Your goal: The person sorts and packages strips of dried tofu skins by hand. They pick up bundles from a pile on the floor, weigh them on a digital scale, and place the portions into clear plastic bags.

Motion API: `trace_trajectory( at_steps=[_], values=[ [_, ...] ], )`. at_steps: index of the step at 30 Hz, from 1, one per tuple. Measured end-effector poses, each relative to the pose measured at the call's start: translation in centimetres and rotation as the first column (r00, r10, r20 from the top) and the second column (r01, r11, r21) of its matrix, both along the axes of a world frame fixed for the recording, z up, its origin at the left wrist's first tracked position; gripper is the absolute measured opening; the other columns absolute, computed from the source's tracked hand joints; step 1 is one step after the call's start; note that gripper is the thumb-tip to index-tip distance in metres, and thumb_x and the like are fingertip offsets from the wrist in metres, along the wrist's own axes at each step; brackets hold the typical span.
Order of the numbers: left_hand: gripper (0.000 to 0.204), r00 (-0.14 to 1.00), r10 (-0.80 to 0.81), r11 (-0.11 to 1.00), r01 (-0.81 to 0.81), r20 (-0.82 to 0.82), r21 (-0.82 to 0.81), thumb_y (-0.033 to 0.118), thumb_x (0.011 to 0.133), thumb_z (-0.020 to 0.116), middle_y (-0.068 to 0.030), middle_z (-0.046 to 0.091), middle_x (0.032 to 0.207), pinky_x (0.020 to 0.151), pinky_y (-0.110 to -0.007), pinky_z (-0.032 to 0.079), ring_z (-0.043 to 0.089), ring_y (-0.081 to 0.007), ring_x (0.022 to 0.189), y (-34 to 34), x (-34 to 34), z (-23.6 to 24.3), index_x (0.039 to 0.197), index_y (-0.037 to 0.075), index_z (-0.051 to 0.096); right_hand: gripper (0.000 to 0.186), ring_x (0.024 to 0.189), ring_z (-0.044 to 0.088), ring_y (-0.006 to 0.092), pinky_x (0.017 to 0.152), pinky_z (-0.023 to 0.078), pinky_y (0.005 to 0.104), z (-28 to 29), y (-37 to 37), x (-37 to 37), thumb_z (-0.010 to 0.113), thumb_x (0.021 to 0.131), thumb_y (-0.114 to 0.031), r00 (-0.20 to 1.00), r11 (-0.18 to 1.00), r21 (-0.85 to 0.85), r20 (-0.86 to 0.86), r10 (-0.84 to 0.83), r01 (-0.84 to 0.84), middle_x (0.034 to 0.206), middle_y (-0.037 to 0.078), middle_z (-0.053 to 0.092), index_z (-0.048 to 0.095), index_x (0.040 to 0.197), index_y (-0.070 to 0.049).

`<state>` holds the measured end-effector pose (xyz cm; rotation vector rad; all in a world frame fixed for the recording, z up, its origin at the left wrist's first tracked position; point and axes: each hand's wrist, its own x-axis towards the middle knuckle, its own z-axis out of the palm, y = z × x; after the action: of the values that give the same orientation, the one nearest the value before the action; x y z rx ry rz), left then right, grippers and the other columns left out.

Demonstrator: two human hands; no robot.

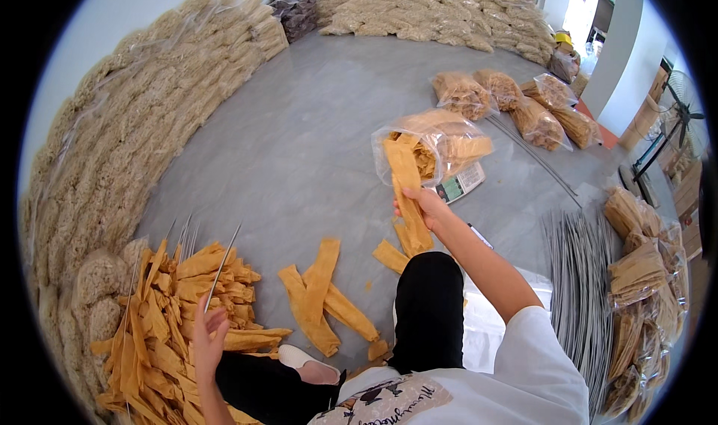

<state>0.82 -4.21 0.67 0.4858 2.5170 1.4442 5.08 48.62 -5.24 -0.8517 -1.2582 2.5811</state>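
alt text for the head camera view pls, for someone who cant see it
A person's right hand holds a flat yellow strip at the mouth of a clear plastic bag of yellow pieces. The left hand is at a thin metal rod near a heap of yellow strips on a grey floor.

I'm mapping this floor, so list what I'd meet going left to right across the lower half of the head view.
Pale stack, yellow pile, loose yellow strips, black-clad knee, white sheet, grey rods, bagged strips.
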Motion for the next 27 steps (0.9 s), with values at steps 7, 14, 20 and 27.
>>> trace_trajectory(
  at_steps=[7, 14, 20, 27],
  values=[
    [0.048, 0.900, -0.103, 0.671, -0.251, -0.423, -0.697, 0.013, 0.089, 0.058, -0.0148, 0.058, 0.105, 0.099, -0.038, 0.038, 0.054, -0.0291, 0.105, -5.6, 4.2, -1.9, 0.133, 0.002, 0.042, 0.025, 0.077, 0.064, 0.0275, 0.068, 0.057, 0.0393, -5.8, 4.7, -1.4, 0.049, 0.096, -0.015, 0.972, 0.974, 0.033, 0.054, -0.227, 0.225, 0.092, 0.017, 0.062, 0.051, 0.113, 0.002],
    [0.027, 0.913, 0.273, 0.807, -0.389, -0.303, -0.445, 0.012, 0.092, 0.052, -0.0201, 0.062, 0.098, 0.086, -0.039, 0.045, 0.058, -0.0345, 0.095, -5.6, 4.7, -4.6, 0.108, -0.007, 0.058, 0.027, 0.077, 0.064, 0.0306, 0.068, 0.057, 0.0426, -9.4, 9.6, -6.1, 0.047, 0.097, -0.018, 0.947, 0.947, -0.032, -0.001, -0.320, 0.320, 0.093, 0.019, 0.062, 0.047, 0.116, 0.001],
    [0.023, 0.916, 0.287, 0.765, -0.396, -0.281, -0.508, 0.010, 0.091, 0.053, -0.0194, 0.063, 0.099, 0.085, -0.038, 0.046, 0.060, -0.0313, 0.094, -5.4, 3.9, -4.6, 0.105, -0.007, 0.060, 0.028, 0.079, 0.064, 0.0310, 0.068, 0.057, 0.0424, -13.2, 14.9, -10.0, 0.049, 0.096, -0.019, 0.850, 0.851, -0.009, -0.044, -0.525, 0.525, 0.094, 0.018, 0.063, 0.049, 0.118, -0.001],
    [0.021, 0.921, 0.304, 0.762, -0.388, -0.243, -0.518, 0.008, 0.089, 0.054, -0.0192, 0.063, 0.096, 0.083, -0.036, 0.047, 0.061, -0.0307, 0.092, -4.1, 3.0, -4.3, 0.100, -0.008, 0.060, 0.035, 0.092, 0.061, 0.0301, 0.078, 0.055, 0.0455, -15.0, 23.0, -11.9, 0.057, 0.090, -0.021, 0.876, 0.905, 0.093, -0.311, -0.369, 0.414, 0.107, 0.016, 0.060, 0.050, 0.119, -0.004]
  ],
)
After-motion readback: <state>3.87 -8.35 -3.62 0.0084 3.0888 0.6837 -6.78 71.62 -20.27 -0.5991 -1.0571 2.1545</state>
